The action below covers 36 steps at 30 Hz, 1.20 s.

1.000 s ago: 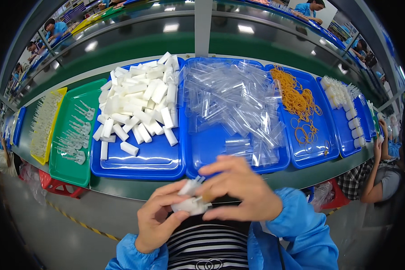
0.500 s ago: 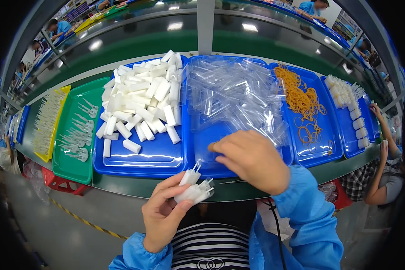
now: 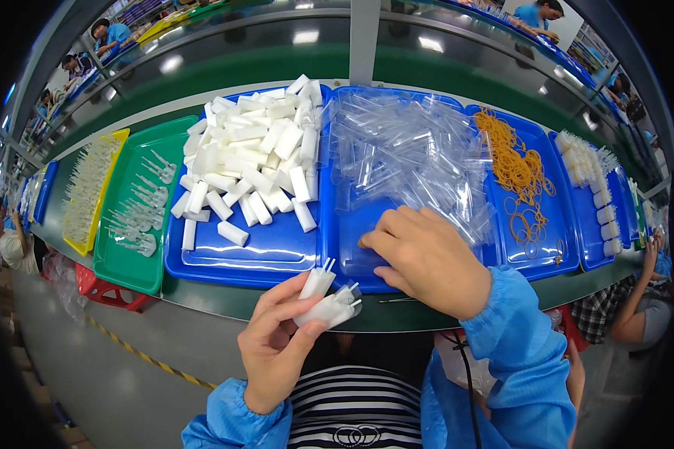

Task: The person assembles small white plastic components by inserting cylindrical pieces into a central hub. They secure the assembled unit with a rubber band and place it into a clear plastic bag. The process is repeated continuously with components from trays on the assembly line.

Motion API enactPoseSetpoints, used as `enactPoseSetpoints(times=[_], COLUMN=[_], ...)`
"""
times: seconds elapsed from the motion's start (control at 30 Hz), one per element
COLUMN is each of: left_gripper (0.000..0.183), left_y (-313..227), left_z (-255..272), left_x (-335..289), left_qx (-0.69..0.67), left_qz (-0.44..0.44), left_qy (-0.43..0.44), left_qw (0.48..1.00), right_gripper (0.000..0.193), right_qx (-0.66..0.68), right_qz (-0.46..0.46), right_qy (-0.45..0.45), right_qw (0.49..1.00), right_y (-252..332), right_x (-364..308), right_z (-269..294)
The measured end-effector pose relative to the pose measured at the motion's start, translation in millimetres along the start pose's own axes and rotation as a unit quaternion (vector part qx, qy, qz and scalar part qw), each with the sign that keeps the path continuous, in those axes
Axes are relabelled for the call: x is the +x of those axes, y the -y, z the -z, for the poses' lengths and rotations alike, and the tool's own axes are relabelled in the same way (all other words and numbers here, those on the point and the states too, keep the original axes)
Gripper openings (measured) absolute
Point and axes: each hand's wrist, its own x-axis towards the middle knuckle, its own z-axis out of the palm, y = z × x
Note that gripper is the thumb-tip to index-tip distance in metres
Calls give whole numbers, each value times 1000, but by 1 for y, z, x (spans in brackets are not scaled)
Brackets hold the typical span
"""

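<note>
My left hand (image 3: 277, 333) is closed around a small bunch of white foam-like pieces (image 3: 326, 303) with thin pale prongs pointing up and right. A hazy clear edge shows at their right side. My right hand (image 3: 427, 258) is just right of the bunch, above the front of the middle blue tray (image 3: 363, 213). Its fingers are curled, the thumb a little apart from the forefinger. Something faint and see-through seems to lie between them, too indistinct to name. Behind that hand, clear plastic sleeves (image 3: 404, 157) are heaped in the tray.
White foam blocks (image 3: 254, 150) fill the blue tray to the left. Farther left are a green tray (image 3: 131, 277) and a yellow tray (image 3: 82, 243) of pronged parts. Orange rubber bands (image 3: 517, 168) and white pieces (image 3: 606, 217) lie in trays to the right. Other people (image 3: 648, 292) work nearby.
The whole view has shifted slightly, moving the trays right and up in the picture. Both hands keep nearly the same pose, with the left still holding the white pieces.
</note>
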Motion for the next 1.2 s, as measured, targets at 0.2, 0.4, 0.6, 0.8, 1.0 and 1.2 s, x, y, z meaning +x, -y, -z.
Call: enactPoseSetpoints(times=[0.2, 0.4, 0.6, 0.8, 1.0, 1.2], left_gripper=[29, 27, 22, 25, 24, 21], left_y=[-1, -1, 17, 12, 10, 2], left_z=[3, 4, -6, -12, 0, -3], left_x=[-2, -1, -2, 3, -1, -1], left_qx=[-8, 0, 11, 18, 15, 16], left_qz=[-9, -12, -63, -16, -12, -34], left_qy=[-11, -28, -76, -38, -36, -45], left_qw=[1000, 1000, 995, 999, 999, 998], right_gripper=[37, 43, 39, 33, 37, 36], right_qx=[203, 573, 486, 490, 505, 613], right_qz=[-68, -177, -113, -103, -62, -85], right_qy=[-37, -158, -159, -140, -114, -135], right_qw=[976, 784, 852, 854, 854, 774], right_y=[1, 41, 48, 42, 54, 59], right_x=[13, 6, -10, -10, -9, -9], right_z=[-4, -8, -10, -14, -17, -20])
